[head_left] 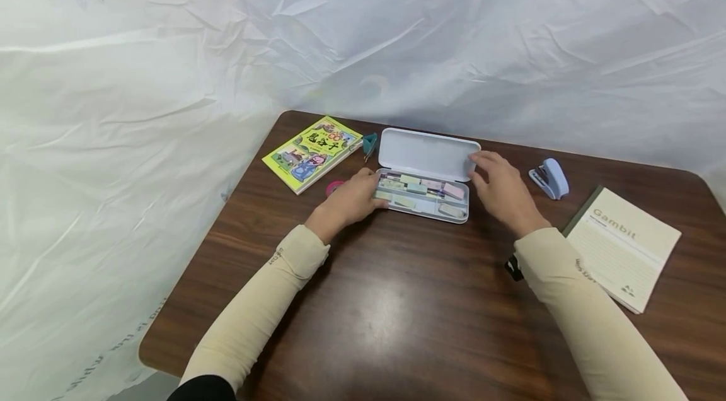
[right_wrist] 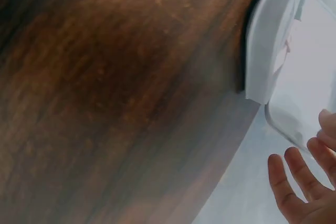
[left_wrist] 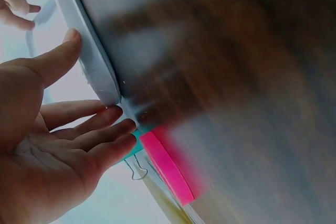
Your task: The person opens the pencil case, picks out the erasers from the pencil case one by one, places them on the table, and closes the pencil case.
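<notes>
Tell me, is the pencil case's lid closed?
No, the lid stands open, with small pastel blocks visible inside the pencil case.

Perhaps plastic sheeting [head_left: 363, 23], brown table [head_left: 431, 306].

Glare whitens the tabletop [head_left: 386, 319]; wrist views blur.

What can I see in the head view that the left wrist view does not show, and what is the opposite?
Only head: the light-blue stapler, the Gambit notebook and the erasers inside the open pencil case.

Only left wrist: the palm of the left hand.

Both: the pencil case, both hands, including the right hand, the teal binder clip and the pink roll.
</notes>
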Motion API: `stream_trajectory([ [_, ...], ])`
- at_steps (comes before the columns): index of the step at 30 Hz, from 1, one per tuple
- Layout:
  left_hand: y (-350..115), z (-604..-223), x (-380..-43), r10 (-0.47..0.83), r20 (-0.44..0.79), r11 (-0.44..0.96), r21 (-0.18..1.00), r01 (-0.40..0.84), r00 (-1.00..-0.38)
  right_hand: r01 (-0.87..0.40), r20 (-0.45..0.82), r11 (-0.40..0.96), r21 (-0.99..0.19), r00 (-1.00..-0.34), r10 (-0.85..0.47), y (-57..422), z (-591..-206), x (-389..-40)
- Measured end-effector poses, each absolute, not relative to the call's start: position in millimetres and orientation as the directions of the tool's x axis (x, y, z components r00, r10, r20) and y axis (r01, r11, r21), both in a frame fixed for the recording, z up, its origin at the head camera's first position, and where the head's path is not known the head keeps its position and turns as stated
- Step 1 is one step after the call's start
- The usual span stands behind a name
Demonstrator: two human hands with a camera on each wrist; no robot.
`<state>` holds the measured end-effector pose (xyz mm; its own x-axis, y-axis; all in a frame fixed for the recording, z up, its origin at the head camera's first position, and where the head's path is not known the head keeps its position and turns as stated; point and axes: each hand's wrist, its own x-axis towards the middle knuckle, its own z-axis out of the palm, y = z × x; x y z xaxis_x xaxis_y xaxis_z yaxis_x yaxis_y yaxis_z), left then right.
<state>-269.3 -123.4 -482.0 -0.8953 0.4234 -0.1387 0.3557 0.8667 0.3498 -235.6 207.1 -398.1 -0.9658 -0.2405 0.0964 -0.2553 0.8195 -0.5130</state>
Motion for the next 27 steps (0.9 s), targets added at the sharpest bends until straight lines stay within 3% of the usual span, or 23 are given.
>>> stream_trajectory([
  [10, -121, -483, -268, 0.403, -0.135, 0.875, 0.348, 0.337, -0.905, -0.271, -0.107, 0.84, -0.471, -0.927, -0.359, 210, -409, -244],
  [19, -119, -486, -269, 0.4, -0.133, 0.876, 0.346, 0.335, -0.907, -0.239, -0.173, 0.866, -0.439, -0.923, -0.343, 210, -418, -242],
  [27, -120, -485, -270, 0.388, -0.144, 0.886, 0.33, 0.326, -0.91, -0.235, -0.132, 0.857, -0.459, -0.936, -0.328, 208, -419, -242],
])
